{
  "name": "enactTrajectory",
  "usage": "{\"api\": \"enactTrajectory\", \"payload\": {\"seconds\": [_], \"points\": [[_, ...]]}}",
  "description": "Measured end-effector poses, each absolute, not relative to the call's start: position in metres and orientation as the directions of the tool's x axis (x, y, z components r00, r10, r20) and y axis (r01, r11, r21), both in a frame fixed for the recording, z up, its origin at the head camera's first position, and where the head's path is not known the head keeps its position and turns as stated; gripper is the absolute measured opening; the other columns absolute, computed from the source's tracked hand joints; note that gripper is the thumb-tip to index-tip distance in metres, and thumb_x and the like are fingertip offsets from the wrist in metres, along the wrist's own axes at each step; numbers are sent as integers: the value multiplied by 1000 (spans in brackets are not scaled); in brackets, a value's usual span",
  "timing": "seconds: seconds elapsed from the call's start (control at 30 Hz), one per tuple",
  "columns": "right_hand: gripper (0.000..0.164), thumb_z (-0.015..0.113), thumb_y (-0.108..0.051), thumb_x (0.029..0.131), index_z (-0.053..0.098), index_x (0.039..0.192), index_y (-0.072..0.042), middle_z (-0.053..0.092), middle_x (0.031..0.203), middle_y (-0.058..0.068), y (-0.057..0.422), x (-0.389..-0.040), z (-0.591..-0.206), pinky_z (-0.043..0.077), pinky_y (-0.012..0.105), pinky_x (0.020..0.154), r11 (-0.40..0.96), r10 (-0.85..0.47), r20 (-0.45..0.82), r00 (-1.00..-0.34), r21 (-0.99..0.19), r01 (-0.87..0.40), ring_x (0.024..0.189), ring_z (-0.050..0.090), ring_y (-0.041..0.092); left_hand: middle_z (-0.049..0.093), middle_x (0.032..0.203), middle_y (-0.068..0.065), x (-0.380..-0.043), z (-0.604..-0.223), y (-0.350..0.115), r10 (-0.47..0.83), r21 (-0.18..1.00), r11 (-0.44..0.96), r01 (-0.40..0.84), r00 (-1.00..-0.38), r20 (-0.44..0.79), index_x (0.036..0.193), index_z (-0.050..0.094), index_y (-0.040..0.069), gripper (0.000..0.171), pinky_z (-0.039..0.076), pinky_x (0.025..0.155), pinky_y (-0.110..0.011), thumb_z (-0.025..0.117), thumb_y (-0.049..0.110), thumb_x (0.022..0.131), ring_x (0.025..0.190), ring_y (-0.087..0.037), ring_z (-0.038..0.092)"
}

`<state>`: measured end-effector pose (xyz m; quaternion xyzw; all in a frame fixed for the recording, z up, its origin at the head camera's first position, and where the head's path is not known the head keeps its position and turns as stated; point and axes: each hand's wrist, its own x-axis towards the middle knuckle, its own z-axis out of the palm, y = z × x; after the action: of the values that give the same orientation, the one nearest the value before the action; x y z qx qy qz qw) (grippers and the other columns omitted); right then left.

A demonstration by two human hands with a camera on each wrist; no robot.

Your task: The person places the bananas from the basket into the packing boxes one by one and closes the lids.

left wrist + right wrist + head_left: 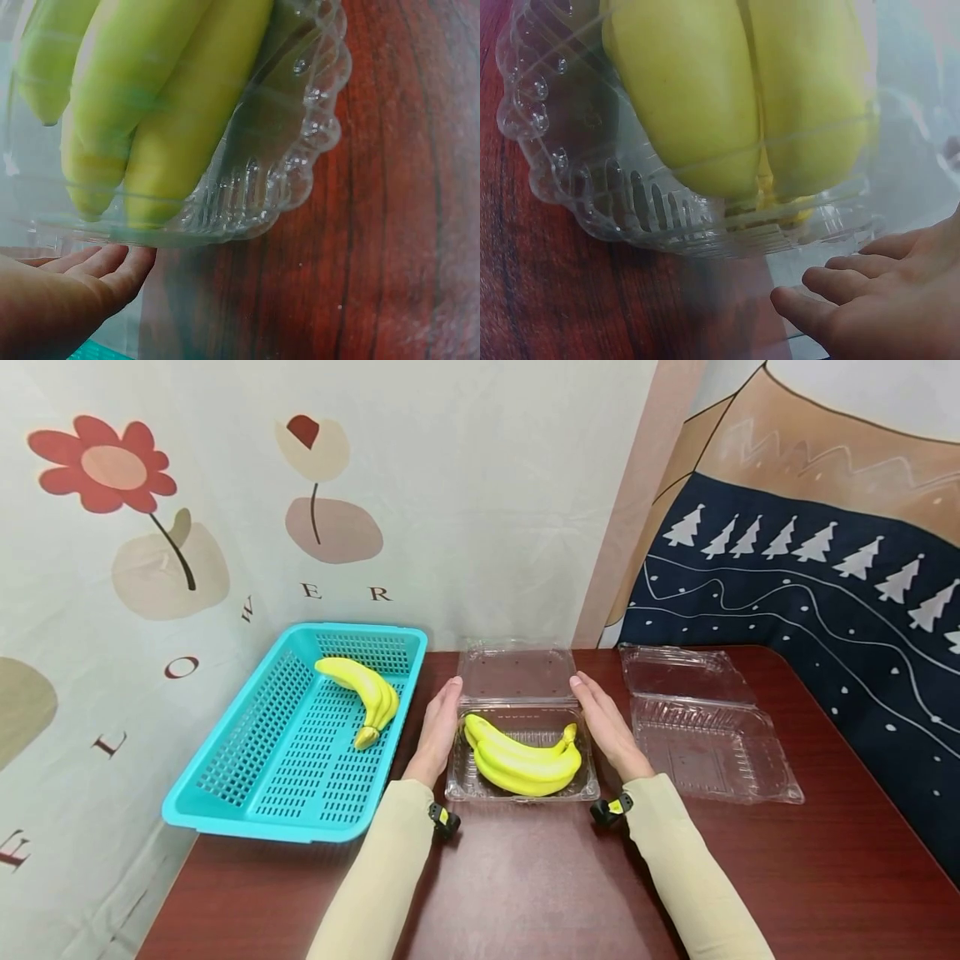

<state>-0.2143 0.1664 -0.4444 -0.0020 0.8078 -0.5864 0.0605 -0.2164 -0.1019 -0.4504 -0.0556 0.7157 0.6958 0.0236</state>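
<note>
Here are the hands: the left hand point(441, 722) and the right hand point(606, 722) flank the clear clamshell box point(459, 787) at the centre of the frame, fingers nearly straight, gripping nothing! The left fingertips appear to meet its side; whether the right ones touch, it's impossible to tell. Inside lies a bunch of bananas point(525, 764), stem end to the right, with the lid point(516, 672) folded back behind. This box looks light, thin and springy, probably slick, likely to dent or crack under a hard squeeze; the ribbed side walls just under the rim, taken evenly from both sides, look the safest hold. Over at the left, a second bunch point(378, 693) rests in the turquoise basket point(300, 768); at the right, another clear box point(705, 752) sits unfolded on the worktop point(510, 877).
</note>
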Motion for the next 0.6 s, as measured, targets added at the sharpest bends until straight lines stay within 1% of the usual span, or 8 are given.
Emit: {"api": "enactTrajectory", "payload": {"seconds": [0.1, 0.27, 0.5, 0.6], "points": [[84, 37, -66, 104, 21, 166, -12, 23, 170, 11, 167, -213, -443, 26, 49, 123, 305, -76, -92, -993, -950, 64, 155, 25, 29, 32, 166, -14, -215, -451, -102, -60, 996, 16, -85, -995, -84, 163, 28, 6, 72, 38, 117, -50, 43, 49, 109, 151, -32, 35], [81, 37, -63, 106, 21, 166, -12, 23, 170, 12, 168, -210, -442, 26, 50, 123, 299, -87, -73, -994, -953, 44, 155, 26, 30, 35, 164, -16, -213, -450, -101, -84, 998, 31, -58, -995, -55, 163, 29, 8, 70, 39, 115, -52, 44, 49, 108, 148, -35, 38], [79, 37, -61, 107, 21, 166, -12, 25, 170, 11, 168, -209, -440, 25, 51, 123, 285, -97, -47, -994, -958, 18, 155, 26, 29, 33, 165, -15, -211, -449, -102, -103, 998, 41, -36, -994, -32, 163, 28, 5, 70, 40, 115, -49, 43, 47, 109, 148, -31, 38], [77, 37, -60, 107, 21, 166, -13, 25, 170, 10, 169, -207, -440, 25, 51, 123, 292, -98, -36, -995, -956, 5, 155, 26, 29, 32, 166, -15, -208, -449, -103, -113, 998, 59, -25, -993, -19, 164, 27, 6, 70, 39, 116, -48, 43, 47, 109, 148, -31, 38]]}}
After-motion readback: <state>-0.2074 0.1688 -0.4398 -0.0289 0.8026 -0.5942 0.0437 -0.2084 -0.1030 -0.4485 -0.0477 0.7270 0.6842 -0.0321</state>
